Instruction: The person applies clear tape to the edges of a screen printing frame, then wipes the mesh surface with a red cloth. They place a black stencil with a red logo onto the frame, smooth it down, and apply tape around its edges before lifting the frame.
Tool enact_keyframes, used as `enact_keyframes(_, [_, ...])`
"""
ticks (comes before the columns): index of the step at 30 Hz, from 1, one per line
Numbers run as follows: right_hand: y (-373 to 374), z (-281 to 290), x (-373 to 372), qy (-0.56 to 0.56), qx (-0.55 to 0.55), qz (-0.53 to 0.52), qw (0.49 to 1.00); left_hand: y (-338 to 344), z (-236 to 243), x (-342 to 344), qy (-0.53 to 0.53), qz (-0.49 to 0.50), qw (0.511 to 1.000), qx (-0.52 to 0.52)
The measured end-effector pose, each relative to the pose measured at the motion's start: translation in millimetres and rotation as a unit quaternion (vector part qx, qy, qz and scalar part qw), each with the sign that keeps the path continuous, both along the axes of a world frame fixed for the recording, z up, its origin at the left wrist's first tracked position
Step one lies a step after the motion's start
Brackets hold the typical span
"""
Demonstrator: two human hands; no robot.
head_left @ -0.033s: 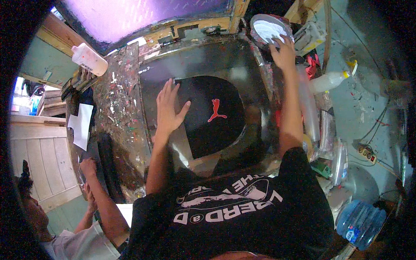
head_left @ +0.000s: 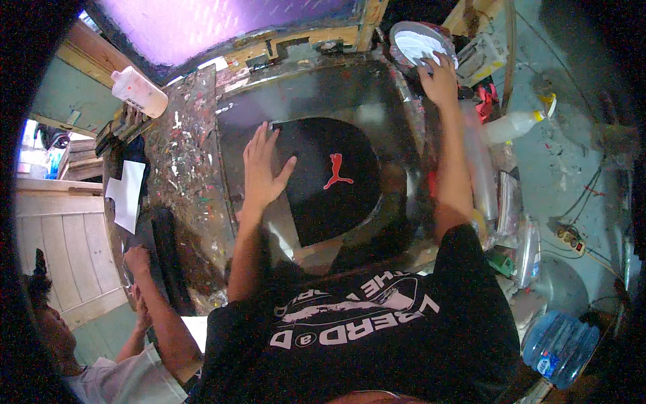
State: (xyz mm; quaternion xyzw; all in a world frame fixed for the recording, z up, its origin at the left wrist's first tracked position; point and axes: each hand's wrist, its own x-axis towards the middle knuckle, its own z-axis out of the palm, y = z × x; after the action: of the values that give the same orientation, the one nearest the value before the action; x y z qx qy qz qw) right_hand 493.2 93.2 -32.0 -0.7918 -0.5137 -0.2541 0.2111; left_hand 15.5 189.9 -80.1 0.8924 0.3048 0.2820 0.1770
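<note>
A black fabric piece (head_left: pixel 316 209), rounded on its right side, lies flat on the dark glossy board (head_left: pixel 296 97). It bears a red leaping-cat emblem (head_left: pixel 336 172). My left hand (head_left: pixel 264 168) rests palm down across the piece's left edge, fingers stretched and thumb apart, holding nothing. At the far right, a round tub (head_left: pixel 397 50) contains white paste (head_left: pixel 416 46). My right hand (head_left: pixel 441 81) reaches to the tub, its fingers outstretched over the near rim and paste; whether the fingertips touch the paste is unclear.
A framed purple screen (head_left: pixel 222 27) stands beyond the board. A plastic bottle (head_left: pixel 140 93) and white paper (head_left: pixel 126 195) lie left. At lower left, another person's hands (head_left: pixel 138 259) work at the bench. Right are a spray bottle (head_left: pixel 515 126) and blue water jug (head_left: pixel 562 343).
</note>
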Motion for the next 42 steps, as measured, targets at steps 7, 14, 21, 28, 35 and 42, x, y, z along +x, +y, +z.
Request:
enact_keyframes(7, [13.4, -33.3, 33.7, -0.046, -0.141, -0.022, 0.989, -0.3, -1.4, 5.4, -0.007, 0.01, 1.0, 0.002])
enact_keyframes(14, [21.7, -21.7, 7.6, 0.042, -0.111, -0.058, 0.991, 1.7, -3.6, -1.9, -0.012, 0.007, 1.0, 0.0])
enact_keyframes(21, [19.3, -12.6, -6.1, 0.082, -0.105, -0.012, 0.991, 1.4, 2.1, -6.1, -0.016, 0.008, 1.0, 0.017])
enact_keyframes(28, [14.5, -21.4, 20.2, 0.097, 0.016, -0.009, 0.995, -19.4, 25.8, 49.2, -0.002, -0.122, 0.993, 0.008])
enact_keyframes(35, [16.8, 8.0, -91.5, 0.096, 0.163, 0.147, 0.971, -23.8, -3.9, 79.8, 0.006, -0.137, 0.989, 0.047])
enact_keyframes(42, [15.7, -24.9, -159.3, 0.327, -0.04, 0.259, 0.908, -24.0, -10.4, 82.4, 0.024, -0.13, 0.991, 0.036])
